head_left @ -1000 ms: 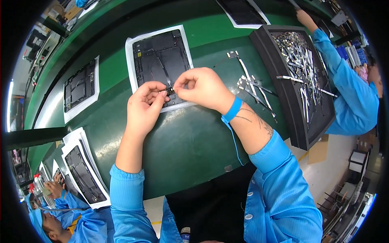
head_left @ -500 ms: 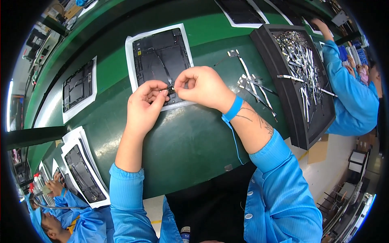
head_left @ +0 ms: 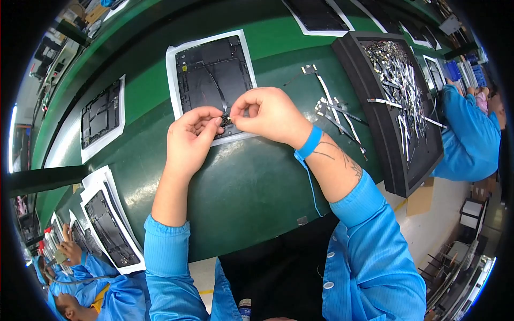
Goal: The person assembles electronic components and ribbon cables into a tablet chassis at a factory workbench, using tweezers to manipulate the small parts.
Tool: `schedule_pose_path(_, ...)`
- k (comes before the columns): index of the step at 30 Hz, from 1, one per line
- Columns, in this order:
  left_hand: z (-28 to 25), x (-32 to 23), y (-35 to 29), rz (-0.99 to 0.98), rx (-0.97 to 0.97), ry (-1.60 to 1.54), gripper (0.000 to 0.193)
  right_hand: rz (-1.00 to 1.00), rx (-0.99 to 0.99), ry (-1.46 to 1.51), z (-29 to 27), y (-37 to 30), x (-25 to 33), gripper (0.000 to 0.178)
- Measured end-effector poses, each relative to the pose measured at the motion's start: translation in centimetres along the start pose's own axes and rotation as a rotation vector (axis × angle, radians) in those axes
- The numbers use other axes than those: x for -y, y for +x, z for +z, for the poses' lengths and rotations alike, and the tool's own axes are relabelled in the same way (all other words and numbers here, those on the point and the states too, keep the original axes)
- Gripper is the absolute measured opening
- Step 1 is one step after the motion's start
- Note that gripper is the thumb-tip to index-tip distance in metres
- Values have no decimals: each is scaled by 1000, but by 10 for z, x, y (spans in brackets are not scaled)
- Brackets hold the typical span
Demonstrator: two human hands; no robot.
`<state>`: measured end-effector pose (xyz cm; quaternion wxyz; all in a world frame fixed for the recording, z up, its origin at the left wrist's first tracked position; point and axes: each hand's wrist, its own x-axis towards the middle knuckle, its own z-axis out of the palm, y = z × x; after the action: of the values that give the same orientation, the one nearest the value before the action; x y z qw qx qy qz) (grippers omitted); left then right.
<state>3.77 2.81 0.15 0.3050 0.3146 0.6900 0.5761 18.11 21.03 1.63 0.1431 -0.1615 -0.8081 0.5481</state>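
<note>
A black tablet-like housing lies on a white sheet in front of me. A dark flat ribbon cable runs down its inside to a small circuit board by the near edge. Both hands meet over that end. My left hand is closed, thumb and forefinger pinching at the board's left side. From the right, my right hand pinches at the board's upper right corner. Fingers hide most of the board and what exactly each tip grips. A blue strap with a cord circles my right wrist.
Several loose ribbon cables lie right of the housing. Beyond them stands a black tray heaped with more cables. Other housings on white sheets lie left, lower left and far back. Co-workers in blue sit at both sides.
My hands stay almost in place, with only small finger movements at the board. The co-worker on the right has drawn an arm back from the far housings.
</note>
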Motion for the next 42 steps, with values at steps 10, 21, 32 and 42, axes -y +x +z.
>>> schedule_pose_path(10,-2,-1,-1,2,31,74,16,10,24,-14,0,-1,-5,14)
schedule_pose_path(21,0,2,-1,24,4,10,17,19,49,6,-2,0,-3,13)
schedule_pose_path(32,-4,-2,-1,0,40,25,18,-72,111,-3,-3,1,-14,11)
schedule_pose_path(42,-3,1,0,-30,21,-11,17,2,114,76,-3,1,-10,11)
